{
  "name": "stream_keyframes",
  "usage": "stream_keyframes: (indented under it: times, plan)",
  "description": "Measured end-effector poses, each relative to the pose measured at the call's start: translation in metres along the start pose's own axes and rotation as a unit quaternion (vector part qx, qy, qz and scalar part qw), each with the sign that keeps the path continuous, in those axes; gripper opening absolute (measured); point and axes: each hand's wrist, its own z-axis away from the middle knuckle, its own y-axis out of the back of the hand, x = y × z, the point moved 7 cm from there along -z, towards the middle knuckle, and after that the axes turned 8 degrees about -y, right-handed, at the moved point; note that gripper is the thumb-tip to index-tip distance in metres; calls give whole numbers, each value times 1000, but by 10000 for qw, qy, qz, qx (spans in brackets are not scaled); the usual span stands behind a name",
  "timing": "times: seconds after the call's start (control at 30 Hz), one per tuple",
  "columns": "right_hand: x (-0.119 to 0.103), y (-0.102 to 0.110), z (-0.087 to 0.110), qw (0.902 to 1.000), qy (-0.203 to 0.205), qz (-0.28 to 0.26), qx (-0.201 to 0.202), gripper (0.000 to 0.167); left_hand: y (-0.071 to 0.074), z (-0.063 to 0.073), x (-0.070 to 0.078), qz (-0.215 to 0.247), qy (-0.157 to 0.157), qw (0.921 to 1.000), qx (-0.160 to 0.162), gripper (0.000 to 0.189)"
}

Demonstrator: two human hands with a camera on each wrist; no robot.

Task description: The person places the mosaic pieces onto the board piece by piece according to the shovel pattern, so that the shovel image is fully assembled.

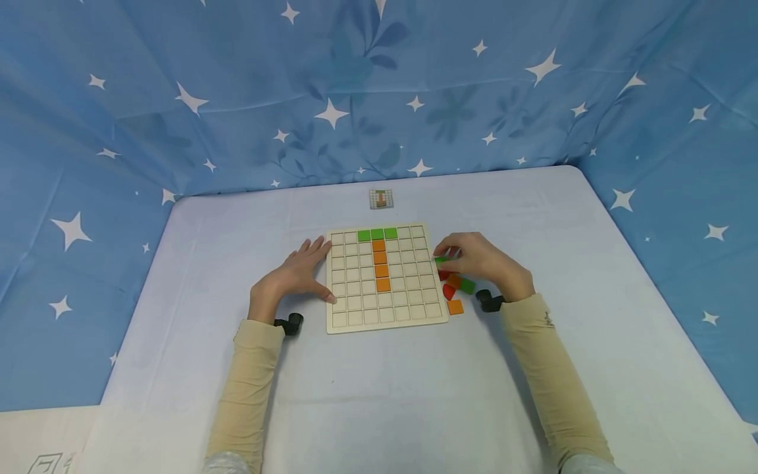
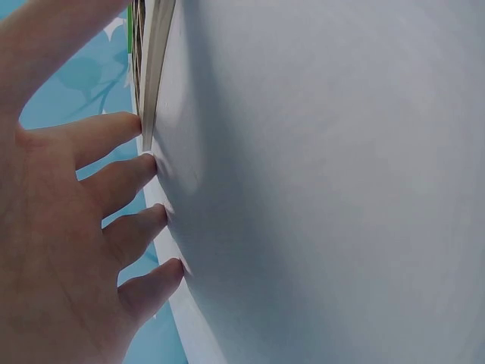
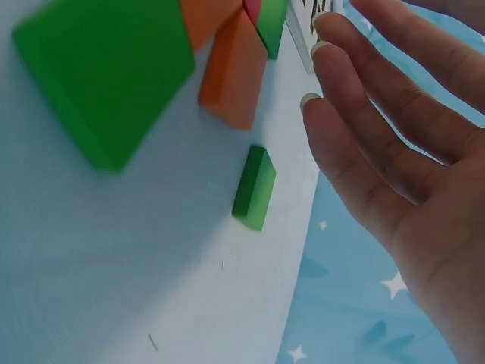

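Note:
A pale wooden grid board (image 1: 405, 308) lies on the table, with 3 green squares (image 1: 377, 234) in its top row and a column of several orange squares (image 1: 381, 270) below. My left hand (image 1: 299, 270) rests at the board's left edge, fingers spread and thumb on its rim; fingertips touch the table in the left wrist view. Past the right edge, my right hand (image 1: 476, 257) bends over a loose green piece (image 1: 441, 261), thumb and index finger beside it. Whether they pinch it is hidden. Its other fingers (image 3: 341, 144) curve gently, holding nothing.
Loose pieces lie by the board's right side: a red piece (image 1: 448, 291), a green block (image 1: 467, 286) and an orange square (image 1: 455, 307). A small pattern card (image 1: 381, 199) lies beyond the board. A blue starred curtain (image 1: 379, 99) borders the white table (image 1: 379, 395).

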Motion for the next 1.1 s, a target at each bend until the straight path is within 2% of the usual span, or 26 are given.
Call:
stream_keyframes:
  times: [0.2,0.47,1.1]
  plan:
    - [11,7,1,9998,-187,12,38,29,0,0,1,15,7,10000,-8,126]
    - [22,7,1,9994,-299,-89,-163,30,0,0,1,12,50,10000,-40,126]
    - [30,4,1,9976,-593,216,-293,28,0,0,0,-21,43,10000,-36,124]
